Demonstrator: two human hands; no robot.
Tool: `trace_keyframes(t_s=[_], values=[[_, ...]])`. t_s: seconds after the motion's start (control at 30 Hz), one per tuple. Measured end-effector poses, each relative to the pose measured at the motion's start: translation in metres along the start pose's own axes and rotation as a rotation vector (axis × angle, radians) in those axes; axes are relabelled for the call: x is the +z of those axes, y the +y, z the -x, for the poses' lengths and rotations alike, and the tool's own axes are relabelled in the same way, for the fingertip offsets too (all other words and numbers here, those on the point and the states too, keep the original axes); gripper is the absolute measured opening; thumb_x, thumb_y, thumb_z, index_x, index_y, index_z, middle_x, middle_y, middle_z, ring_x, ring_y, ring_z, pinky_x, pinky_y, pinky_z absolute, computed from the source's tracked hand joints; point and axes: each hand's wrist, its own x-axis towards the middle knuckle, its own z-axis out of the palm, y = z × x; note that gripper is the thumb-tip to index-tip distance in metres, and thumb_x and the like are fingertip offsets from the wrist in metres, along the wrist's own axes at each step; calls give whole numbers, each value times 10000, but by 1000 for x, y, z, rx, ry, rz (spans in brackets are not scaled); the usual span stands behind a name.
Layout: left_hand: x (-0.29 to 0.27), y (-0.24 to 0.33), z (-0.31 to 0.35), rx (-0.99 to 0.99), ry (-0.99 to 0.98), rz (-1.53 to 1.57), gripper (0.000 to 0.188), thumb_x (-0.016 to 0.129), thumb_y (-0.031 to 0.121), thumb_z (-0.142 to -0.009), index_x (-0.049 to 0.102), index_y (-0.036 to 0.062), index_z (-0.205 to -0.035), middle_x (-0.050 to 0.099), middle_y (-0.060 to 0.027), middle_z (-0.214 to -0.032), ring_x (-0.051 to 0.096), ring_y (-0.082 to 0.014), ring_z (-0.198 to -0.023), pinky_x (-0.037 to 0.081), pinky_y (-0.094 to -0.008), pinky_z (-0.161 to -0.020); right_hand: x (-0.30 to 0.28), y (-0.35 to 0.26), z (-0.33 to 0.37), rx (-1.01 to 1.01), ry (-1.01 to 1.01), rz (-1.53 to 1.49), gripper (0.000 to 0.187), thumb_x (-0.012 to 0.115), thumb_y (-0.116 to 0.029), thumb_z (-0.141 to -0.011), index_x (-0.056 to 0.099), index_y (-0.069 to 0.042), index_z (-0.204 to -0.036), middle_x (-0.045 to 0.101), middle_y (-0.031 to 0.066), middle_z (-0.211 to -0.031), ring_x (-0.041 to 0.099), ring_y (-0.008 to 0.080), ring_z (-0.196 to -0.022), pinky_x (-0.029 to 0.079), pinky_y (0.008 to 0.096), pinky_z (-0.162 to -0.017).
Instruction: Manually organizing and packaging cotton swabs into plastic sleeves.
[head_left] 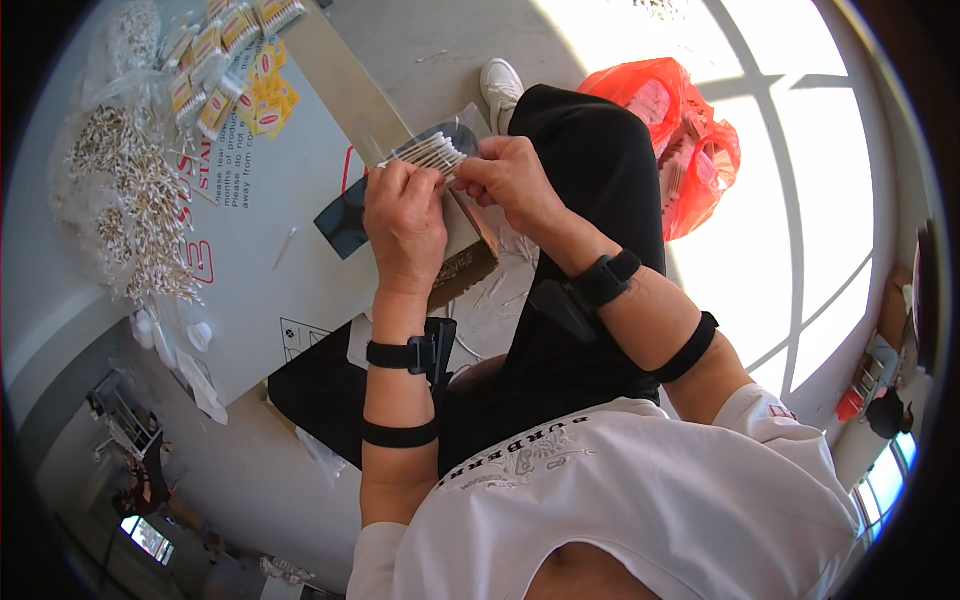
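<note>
A row of cotton swabs [430, 154], white tips fanned side by side, is held up between my two hands over the table's right edge. My left hand [405, 220] pinches the left end of the row. With thumb and fingers closed, my right hand [512, 183] grips the right end; its fingertips hide what exactly they press on. Below the swabs lies a dark, glossy sheet [344, 217], partly covered by my left hand. An open cardboard box [470, 268] sits under my hands at the edge.
Heaps of loose swabs [130, 185] in clear plastic lie at the table's left. Packed swab bundles [215, 75] and yellow cards [272, 100] are at the back. One swab [286, 247] rests on the tabletop. A red plastic bag [690, 130] stands on the floor to the right.
</note>
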Motion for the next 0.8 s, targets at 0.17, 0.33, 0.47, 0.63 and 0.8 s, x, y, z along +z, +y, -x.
trace_keyframes(t_s=[0.17, 0.33, 0.47, 0.63, 0.8], values=[[1, 7, 14, -46, -9, -96, 333, 740, 65, -750, 652, 59, -1071, 593, -105, -1115, 551, -299, -1052, 439, -420, -881, -2, -3, -1, -11, 28, -44, 112, 686, -88, -825, 668, -31, -731, 633, 26, -658, 530, 56, -564, 390, 196, -498], [3, 17, 24, -128, -268, -377, 812, 605, 452, -899, 273, 29, -1508, 226, -145, -1591, 197, -311, -1476, 142, -549, -1162, 1, -1, -7, -74, 32, -108, 146, 737, -138, -828, 681, -60, -718, 590, -24, -646, 487, 41, -564, 352, 207, -492], [3, 17, 22, -170, -305, -399, 829, 576, 486, -906, 248, 40, -1523, 194, -146, -1603, 152, -317, -1490, 97, -557, -1175, 2, 1, -13, -146, 27, -71, 133, 737, -133, -830, 693, -64, -725, 590, -33, -648, 487, 40, -564, 360, 211, -509], [2, 12, 26, -149, -315, -384, 830, 578, 484, -905, 247, 43, -1526, 198, -144, -1603, 164, -308, -1488, 95, -551, -1175, 5, -4, -17, -132, 31, -68, 69, 727, -97, -821, 724, -40, -783, 606, -31, -640, 496, 46, -569, 369, 214, -531], [6, 12, 27, -146, -255, -359, 819, 583, 480, -902, 265, 46, -1520, 210, -145, -1599, 179, -304, -1485, 103, -550, -1175, 7, 2, -23, -209, 10, -90, 92, 745, -115, -821, 731, -27, -801, 636, -22, -677, 518, 40, -599, 385, 211, -555]])
